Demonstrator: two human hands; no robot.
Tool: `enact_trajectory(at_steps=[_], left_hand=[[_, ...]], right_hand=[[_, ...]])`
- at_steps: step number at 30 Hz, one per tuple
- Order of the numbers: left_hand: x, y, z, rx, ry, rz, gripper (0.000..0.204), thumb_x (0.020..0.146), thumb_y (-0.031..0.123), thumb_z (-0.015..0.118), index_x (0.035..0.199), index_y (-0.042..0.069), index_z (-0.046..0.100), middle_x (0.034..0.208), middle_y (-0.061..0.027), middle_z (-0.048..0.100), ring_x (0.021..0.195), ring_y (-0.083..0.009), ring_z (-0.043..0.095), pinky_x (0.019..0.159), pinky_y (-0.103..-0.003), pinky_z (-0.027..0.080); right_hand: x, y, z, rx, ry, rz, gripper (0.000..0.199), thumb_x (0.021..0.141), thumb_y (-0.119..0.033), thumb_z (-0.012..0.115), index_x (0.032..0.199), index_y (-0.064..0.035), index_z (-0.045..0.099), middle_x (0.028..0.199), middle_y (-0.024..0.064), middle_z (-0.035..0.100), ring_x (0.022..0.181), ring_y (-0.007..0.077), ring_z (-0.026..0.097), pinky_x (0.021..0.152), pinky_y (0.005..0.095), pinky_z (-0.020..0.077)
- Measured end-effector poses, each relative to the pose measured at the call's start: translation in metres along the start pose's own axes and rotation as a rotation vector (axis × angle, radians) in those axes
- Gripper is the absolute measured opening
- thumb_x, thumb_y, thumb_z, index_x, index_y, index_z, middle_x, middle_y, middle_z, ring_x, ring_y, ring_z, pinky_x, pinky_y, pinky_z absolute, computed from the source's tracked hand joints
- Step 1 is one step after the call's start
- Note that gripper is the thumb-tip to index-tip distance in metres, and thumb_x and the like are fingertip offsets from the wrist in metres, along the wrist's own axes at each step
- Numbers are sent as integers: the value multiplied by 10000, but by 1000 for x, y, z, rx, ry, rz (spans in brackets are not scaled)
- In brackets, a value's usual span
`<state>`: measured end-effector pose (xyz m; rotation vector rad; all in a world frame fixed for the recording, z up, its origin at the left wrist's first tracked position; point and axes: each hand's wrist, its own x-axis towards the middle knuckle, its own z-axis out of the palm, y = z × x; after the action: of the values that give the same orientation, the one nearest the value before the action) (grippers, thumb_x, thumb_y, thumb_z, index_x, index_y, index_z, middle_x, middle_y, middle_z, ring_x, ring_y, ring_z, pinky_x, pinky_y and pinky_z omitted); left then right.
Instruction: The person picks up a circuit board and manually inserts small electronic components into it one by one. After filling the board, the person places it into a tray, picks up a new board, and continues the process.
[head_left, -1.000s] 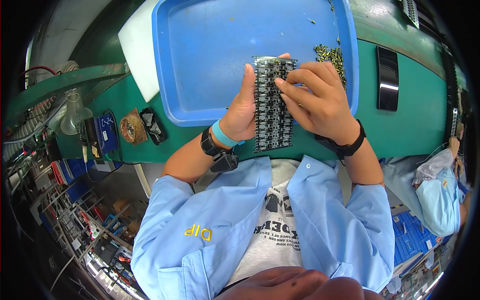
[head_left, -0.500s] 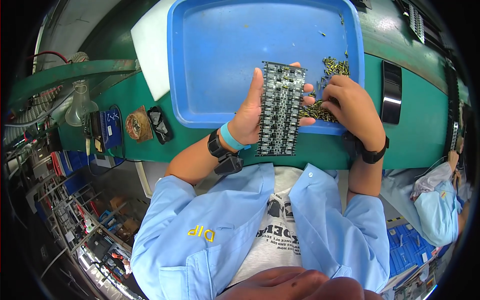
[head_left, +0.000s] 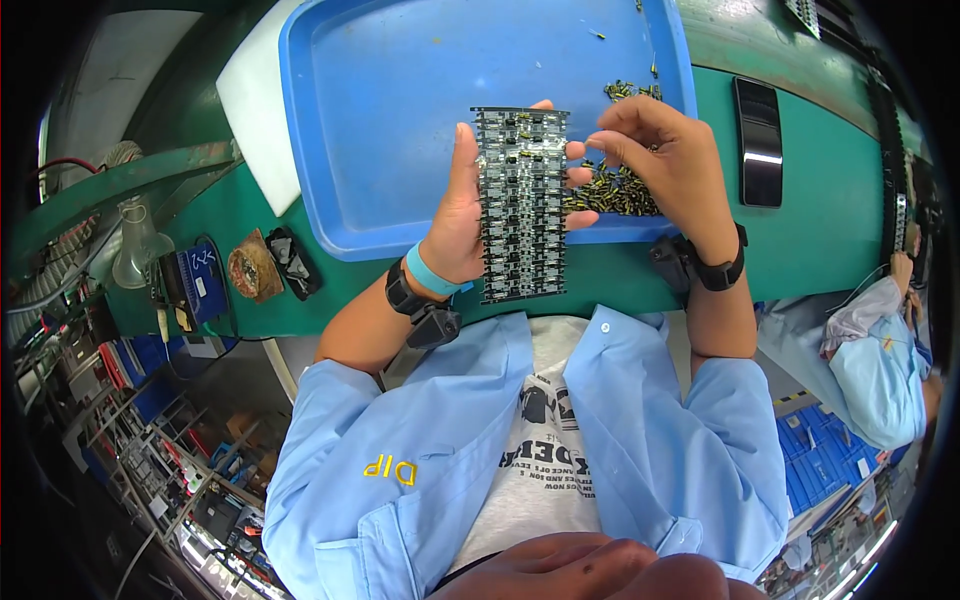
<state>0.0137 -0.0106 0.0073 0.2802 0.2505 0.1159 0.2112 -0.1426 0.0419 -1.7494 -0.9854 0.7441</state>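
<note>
My left hand (head_left: pixel 452 232) holds a long circuit board panel (head_left: pixel 523 205), thumb along its left edge and fingertips showing past its right edge. The panel carries rows of small identical boards, with a few black-and-gold capacitors standing near its upper end. My right hand (head_left: pixel 668 160) is just right of the panel's upper part, thumb and forefinger pinched together. What lies between those fingertips is too small to make out. Below that hand, a heap of black-and-gold capacitors (head_left: pixel 622 192) lies in the right side of a blue tray (head_left: pixel 345 245).
A black phone (head_left: pixel 758 140) lies right of the tray on the green bench. To the left are a white board (head_left: pixel 262 120), a round brown container (head_left: pixel 250 272), a black crumpled item (head_left: pixel 292 262) and a blue box (head_left: pixel 202 280). Another person's sleeve (head_left: pixel 875 390) shows at far right.
My right hand has lifted from the capacitor heap and moved left and up to the panel's right edge, fingertips pinched. My left hand still holds the panel. The whole view has shifted slightly.
</note>
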Motion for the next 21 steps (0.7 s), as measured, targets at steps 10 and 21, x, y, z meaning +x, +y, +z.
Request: enact_trajectory(at_steps=[10,21], left_hand=[[0,-1,0,3,0,1,861,1032,777,291,1677,210,232,1506,-181,541,1322,-321,596,1095,-618,529],[0,-1,0,-18,-20,8,868,1029,781,296,1674,202,242,1489,-166,550,1321,-321,605,1099,-620,524]], right_hand=[[4,6,-1,22,-26,-177,164,985,-4,701,1129,-6,781,1014,56,754,936,113,683,857,252,538],[1,8,13,391,-61,-53,163,1000,-23,694,1147,34,735,1023,70,760,955,132,719,894,271,562]])
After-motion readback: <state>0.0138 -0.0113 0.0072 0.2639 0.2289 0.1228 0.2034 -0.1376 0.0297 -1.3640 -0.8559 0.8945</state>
